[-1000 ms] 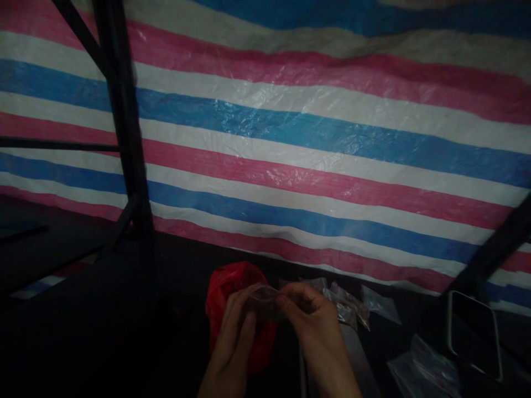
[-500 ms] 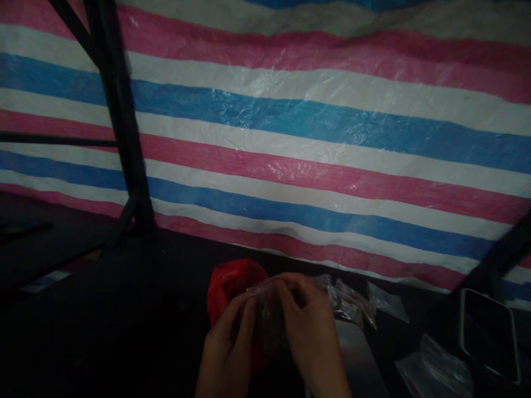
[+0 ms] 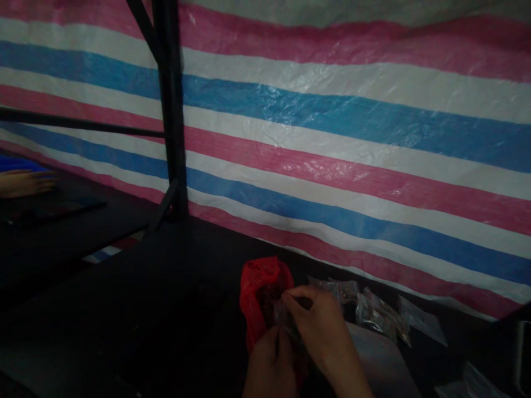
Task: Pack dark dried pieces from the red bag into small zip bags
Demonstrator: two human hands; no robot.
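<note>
My right hand (image 3: pixel 321 320) pinches the upper edge of a small clear plastic bag (image 3: pixel 282 312). Below it, my left hand (image 3: pixel 271 359) has its fingers closed at the bag's lower side, partly dark and turned away. Both hands are over the near right side of an open red plastic bag (image 3: pixel 254 309), which has dark brownish contents. Right of my hands lie several small clear bags (image 3: pixel 377 316) with brownish pieces in them. A flat silvery-grey surface (image 3: pixel 381 354) sits partly under my right forearm. How full the held bag is cannot be made out.
Flat clear bags (image 3: pixel 423 320) lie at the right, with more bags (image 3: pixel 477 384) nearer me. A phone edge (image 3: pixel 523 354) shows far right. A dark post (image 3: pixel 170 110) stands before the striped sheet (image 3: pixel 332 143). Another person's hand (image 3: pixel 27 182) rests at the far left.
The view has swung left, bringing another person's hand into sight. My hands have tilted the clear bag, and my left hand has dropped lower beside the red bag.
</note>
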